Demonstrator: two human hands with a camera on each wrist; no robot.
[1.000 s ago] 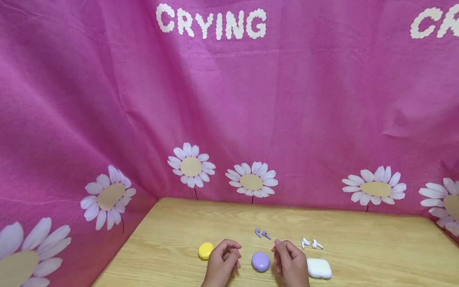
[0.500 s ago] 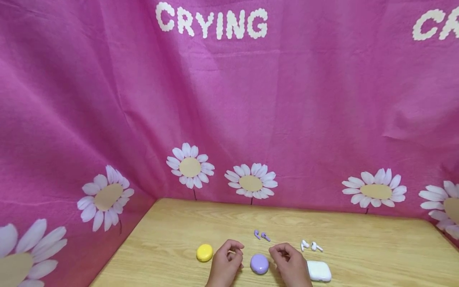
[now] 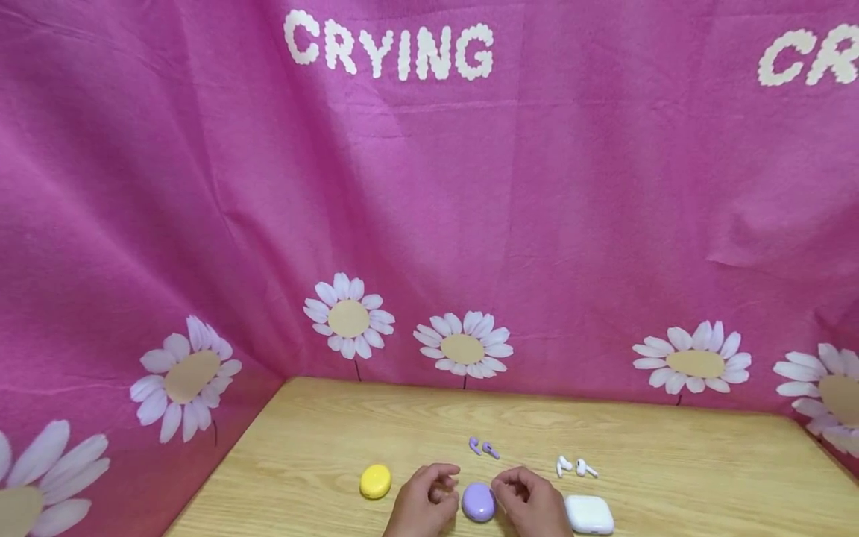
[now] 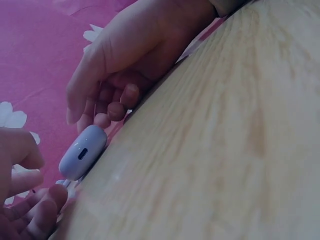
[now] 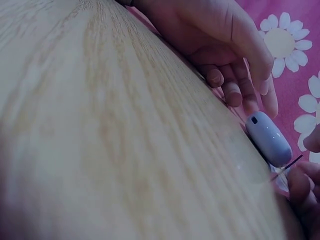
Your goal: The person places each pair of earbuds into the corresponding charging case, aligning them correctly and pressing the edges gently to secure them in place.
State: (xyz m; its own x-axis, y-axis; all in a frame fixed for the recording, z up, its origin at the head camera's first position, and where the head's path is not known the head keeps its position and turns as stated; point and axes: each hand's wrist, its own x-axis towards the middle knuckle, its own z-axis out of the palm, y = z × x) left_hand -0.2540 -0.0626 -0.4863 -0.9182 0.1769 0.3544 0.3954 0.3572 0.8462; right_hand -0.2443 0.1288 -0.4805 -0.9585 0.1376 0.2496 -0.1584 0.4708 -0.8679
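A round purple earbud case [image 3: 479, 503] lies on the wooden table between the two hands. In the left wrist view the case [image 4: 83, 152] shows a small charging port on its side. My left hand [image 3: 424, 501] is just left of it, fingers loosely bent and holding nothing. Close on the other side, my right hand [image 3: 535, 503] has its fingertips right at the case's edge, with nothing in its grasp. Behind the case lie two purple earbuds [image 3: 491, 450]. The right wrist view shows the case [image 5: 268, 140] standing low between both hands' fingertips.
A yellow round case [image 3: 375, 482] sits left of my left hand. To the right are a white earbud case [image 3: 590, 514] and, behind it, two white earbuds [image 3: 586, 468]. A pink cloth with daisies [image 3: 570, 224] hangs along the table's back and left edges.
My right hand has come closer to the purple case, its fingertips now at the edge. The left hand stays beside it, fingers slightly more extended. The head view has shifted slightly.
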